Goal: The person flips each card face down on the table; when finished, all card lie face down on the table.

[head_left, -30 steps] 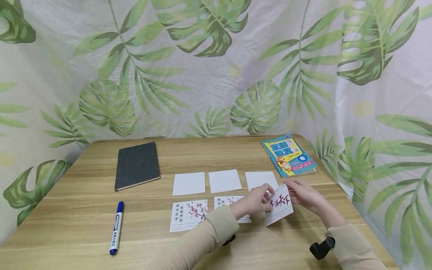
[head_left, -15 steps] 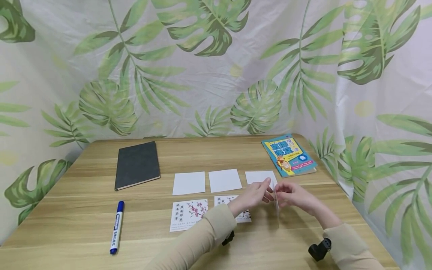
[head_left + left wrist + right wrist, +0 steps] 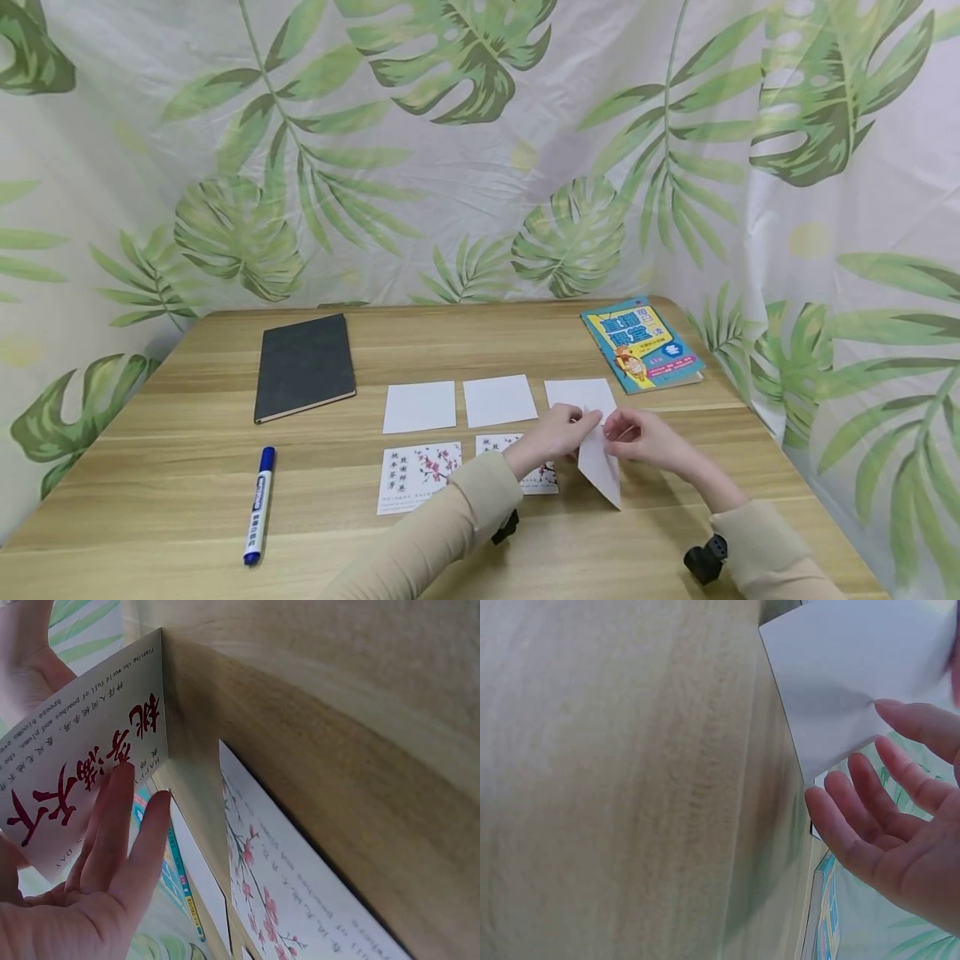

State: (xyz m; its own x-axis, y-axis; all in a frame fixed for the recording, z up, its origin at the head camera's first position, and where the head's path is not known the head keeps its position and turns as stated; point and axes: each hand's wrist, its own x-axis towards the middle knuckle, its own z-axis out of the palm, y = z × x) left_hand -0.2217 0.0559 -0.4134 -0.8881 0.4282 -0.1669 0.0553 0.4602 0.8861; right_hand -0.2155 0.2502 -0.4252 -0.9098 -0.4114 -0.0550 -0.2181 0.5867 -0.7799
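A square card (image 3: 597, 469) is between your hands, lifted at a steep tilt over the right-centre of the table (image 3: 337, 517). Its blank white side faces the head camera; the left wrist view shows large red characters on the other side. Your left hand (image 3: 557, 433) grips it near the top, fingers lying on the printed side. Your right hand (image 3: 654, 439) pinches its right edge, thumb on the blank side, the other fingers loosely bent. Whether the card's lowest corner touches the wood, you cannot tell from here.

Left of it lie two cards with pink blossoms and writing: an outer card (image 3: 418, 477) and an inner card (image 3: 544, 480), the latter partly hidden by your left hand and sleeve (image 3: 480, 496). Behind is a row of three blank squares: left (image 3: 420, 407), middle (image 3: 500, 401) and right (image 3: 577, 393), the last partly covered by your hands.

Farther out are a blue-and-white marker (image 3: 259, 507), a black notebook (image 3: 305, 369) and, at back right, a colourful book (image 3: 641, 346). A leaf-patterned curtain (image 3: 465, 167) hangs behind.
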